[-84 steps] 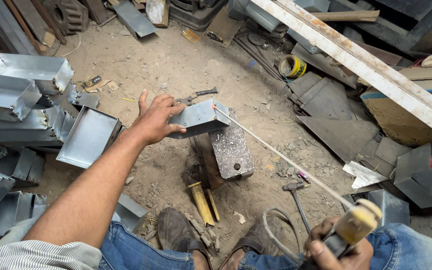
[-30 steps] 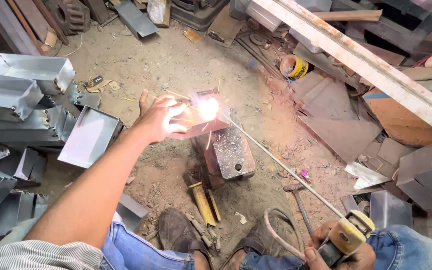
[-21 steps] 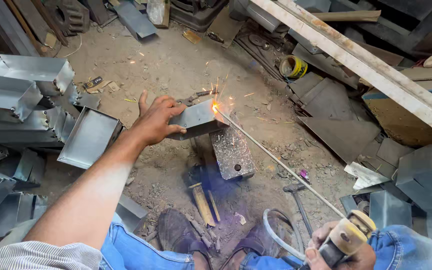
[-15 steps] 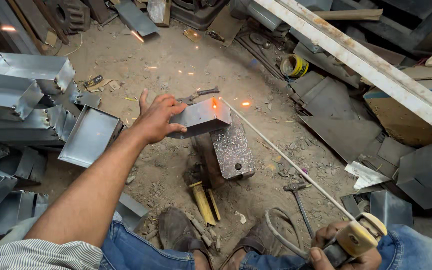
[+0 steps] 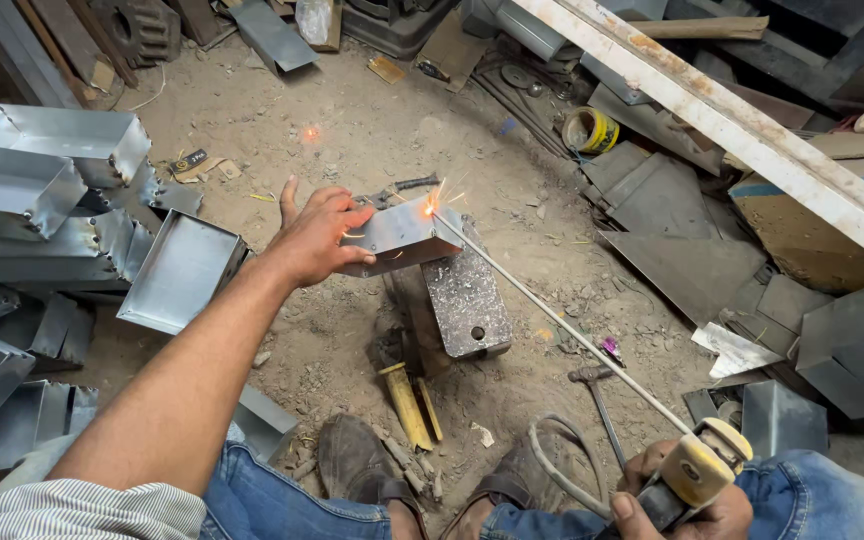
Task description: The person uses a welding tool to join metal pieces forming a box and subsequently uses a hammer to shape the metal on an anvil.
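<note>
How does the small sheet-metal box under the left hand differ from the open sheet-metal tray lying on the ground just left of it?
The small sheet-metal box sits raised on a dark steel block; the open sheet-metal tray lies tilted on the dirt. The left hand presses the box; nothing touches the tray. Sparks fly at the box's corner, where the welding rod meets it. Both are shiny folded sheet metal.

Stacked sheet-metal boxes (image 5: pixel 47 190), yellow tape roll (image 5: pixel 591 129), hammer (image 5: pixel 600 400), long white beam (image 5: pixel 742 125), dirt floor (image 5: pixel 352 110)
</note>
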